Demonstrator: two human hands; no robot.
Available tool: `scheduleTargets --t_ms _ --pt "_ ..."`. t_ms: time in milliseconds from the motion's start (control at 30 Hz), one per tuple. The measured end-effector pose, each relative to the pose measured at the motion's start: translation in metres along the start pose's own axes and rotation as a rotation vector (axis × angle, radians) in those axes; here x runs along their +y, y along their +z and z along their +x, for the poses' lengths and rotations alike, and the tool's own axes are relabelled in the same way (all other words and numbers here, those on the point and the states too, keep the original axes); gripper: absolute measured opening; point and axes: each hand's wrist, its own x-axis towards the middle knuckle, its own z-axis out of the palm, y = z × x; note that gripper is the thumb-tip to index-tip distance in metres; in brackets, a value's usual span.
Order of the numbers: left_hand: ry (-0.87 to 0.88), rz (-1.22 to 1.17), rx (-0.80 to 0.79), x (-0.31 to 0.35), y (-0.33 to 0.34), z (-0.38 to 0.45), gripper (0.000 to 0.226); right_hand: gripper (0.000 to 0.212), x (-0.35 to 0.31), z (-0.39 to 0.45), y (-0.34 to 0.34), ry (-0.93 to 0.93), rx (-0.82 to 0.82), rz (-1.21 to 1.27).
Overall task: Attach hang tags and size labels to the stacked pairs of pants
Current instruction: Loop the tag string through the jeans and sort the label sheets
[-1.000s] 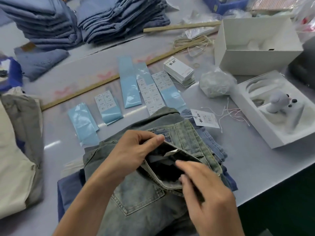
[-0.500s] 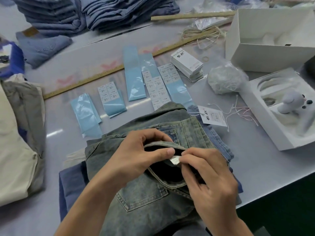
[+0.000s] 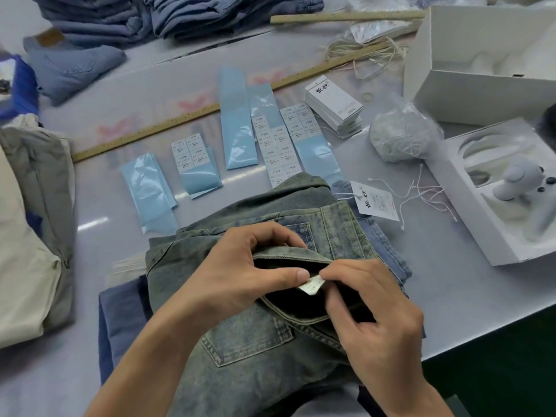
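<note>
Though pinched, label (image 3: pixel 313 286) tilted (corner down-right)

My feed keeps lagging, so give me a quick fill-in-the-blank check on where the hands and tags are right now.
1. Both hands pinch a small white ____ at the jeans' open waistband.
2. The left hand holds the waistband with its ____ curled over the edge.
3. The loose hang tag lies just ____ of the jeans.
4. The right hand holds ____ hang tag.

Missing: label; fingers; right; no
</note>
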Motion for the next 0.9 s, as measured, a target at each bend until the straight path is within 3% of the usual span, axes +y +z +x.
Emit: scheduleTargets --t_ms 267,600,900 --pt "0.03 0.059 -0.048 -0.001 -0.003 -0.004 0.039 0.003 0.007 -0.008 -0.005 -0.021 0.006 0.111" --pt "0.04 0.062 -0.033 -0.006 -0.006 -0.006 0.037 0.006 0.015 -0.025 0.001 -0.211 0.121 -0.045" --pt "0.1 0.045 -0.04 -0.015 -0.007 -0.004 0.042 0.008 0.009 -0.021 0.001 -0.144 0.16 0.018"
